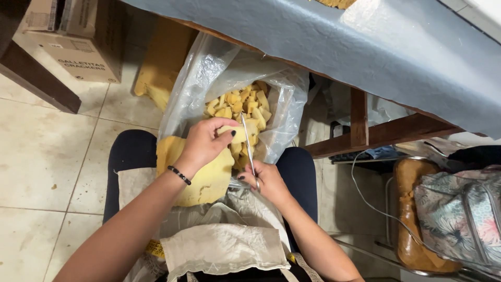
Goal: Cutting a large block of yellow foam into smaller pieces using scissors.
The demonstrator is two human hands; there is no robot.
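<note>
Over plastic bag (193,83): scissors (247,143) cutting foam strip (234,134).

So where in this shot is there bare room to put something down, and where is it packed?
Bare floor tiles lie open left of the person's knee, bordered by the cardboard box. The grey-covered table shows bare cloth. The lap is crowded: left hand, right hand with scissors, yellow foam sheet, and plastic bag of foam pieces.
</note>
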